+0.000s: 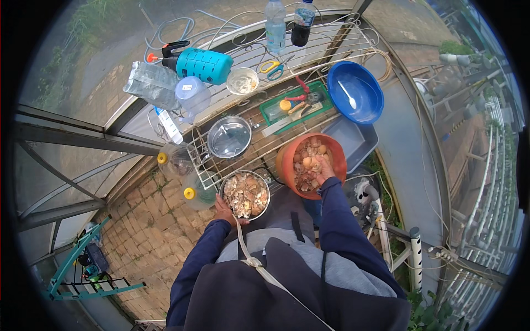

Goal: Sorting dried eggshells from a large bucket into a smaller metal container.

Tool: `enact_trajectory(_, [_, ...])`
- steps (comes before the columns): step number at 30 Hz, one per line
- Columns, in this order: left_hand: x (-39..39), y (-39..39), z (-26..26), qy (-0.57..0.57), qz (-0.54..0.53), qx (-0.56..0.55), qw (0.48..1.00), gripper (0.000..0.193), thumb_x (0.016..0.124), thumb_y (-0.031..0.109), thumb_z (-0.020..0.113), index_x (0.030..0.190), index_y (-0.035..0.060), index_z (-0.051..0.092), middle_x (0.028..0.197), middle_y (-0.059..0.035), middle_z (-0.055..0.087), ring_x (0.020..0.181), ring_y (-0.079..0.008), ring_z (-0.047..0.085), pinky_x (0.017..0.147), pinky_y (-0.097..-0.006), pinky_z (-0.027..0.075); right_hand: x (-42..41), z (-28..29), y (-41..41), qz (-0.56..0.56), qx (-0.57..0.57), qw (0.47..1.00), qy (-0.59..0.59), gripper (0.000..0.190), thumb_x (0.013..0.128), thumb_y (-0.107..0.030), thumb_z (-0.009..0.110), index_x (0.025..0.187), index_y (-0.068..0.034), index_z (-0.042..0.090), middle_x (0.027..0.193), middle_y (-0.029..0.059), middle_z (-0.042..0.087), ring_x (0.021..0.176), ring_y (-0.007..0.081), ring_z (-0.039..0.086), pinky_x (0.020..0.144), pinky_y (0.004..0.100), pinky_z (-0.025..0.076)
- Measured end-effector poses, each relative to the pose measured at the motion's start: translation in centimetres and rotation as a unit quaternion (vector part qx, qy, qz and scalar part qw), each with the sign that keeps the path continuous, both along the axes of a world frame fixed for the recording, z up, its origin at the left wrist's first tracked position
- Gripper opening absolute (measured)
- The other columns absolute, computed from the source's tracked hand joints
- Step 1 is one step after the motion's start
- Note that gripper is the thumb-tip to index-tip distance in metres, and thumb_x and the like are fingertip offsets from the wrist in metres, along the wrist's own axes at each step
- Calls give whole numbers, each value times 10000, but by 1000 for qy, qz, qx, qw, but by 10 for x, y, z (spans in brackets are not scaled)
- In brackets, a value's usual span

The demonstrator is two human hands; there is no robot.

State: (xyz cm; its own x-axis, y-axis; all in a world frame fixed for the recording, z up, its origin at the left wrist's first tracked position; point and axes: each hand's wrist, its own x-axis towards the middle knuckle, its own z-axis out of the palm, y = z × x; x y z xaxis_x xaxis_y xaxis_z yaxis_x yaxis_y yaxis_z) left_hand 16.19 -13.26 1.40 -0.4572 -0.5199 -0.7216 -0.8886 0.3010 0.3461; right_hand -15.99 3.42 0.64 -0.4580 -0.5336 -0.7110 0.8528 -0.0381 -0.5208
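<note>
My left hand (225, 212) holds the near left side of a round metal pot (268, 198) against my lap. Broken eggshells (245, 194) fill this pot almost to the rim. My right hand (326, 170) reaches inside an orange plastic bucket (339, 155). Its fingers touch the eggshells (308, 163) in there, some of them large pieces; the fingertips are partly hidden, so I cannot tell whether they grip any. The bucket stands at the front edge of a white wire rack (265, 155).
On the rack are a steel pot (229, 136), a green tray (325, 99) of tools, a blue basin (379, 97) with a white spoon (347, 94), scissors (273, 69) and a teal pump sprayer (205, 66). Large plastic bottles (201, 200) stand left. A grey tray (360, 153) lies right of the bucket.
</note>
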Motion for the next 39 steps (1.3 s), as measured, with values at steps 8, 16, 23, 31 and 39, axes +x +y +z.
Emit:
enact_trajectory(8, [1,0,4,1,2,27,1000,1430,332,488,771,1155,-91,-245,1264,-301,-71,1203,-374,75,980,-290,202,4,-10,1,-24,194,973,120,306,696,-194,629,945,-90,486,706,18,516,455,93,440,357,200,333])
enact_trajectory(16, [2,-1,-2,36,0,15,999,1448,305,505,766,1149,-106,-240,1256,-319,-60,1195,-383,87,980,-303,206,6,-3,-4,-26,187,975,120,419,709,-186,618,1040,-57,396,577,21,458,339,81,348,283,206,270])
enact_trajectory(23, [5,-1,-7,35,-9,13,999,1449,306,509,764,1147,-107,-242,1258,-313,-64,1195,-385,77,982,-311,201,48,59,-54,110,72,981,140,364,735,-285,593,985,-70,438,547,-13,448,291,42,289,262,175,195])
enact_trajectory(31, [0,2,1,14,-11,7,1000,1437,320,502,766,1149,-113,-234,1264,-306,-65,1201,-375,78,982,-301,200,136,11,-100,452,0,818,355,525,726,-367,580,1060,13,440,775,99,531,625,158,519,554,265,414])
enact_trajectory(39, [2,-1,5,26,-11,17,999,1428,322,508,762,1154,-126,-209,1268,-306,-46,1196,-378,101,979,-299,206,145,10,-88,433,-65,629,642,304,678,-155,592,963,-49,563,934,170,511,886,312,493,780,342,388])
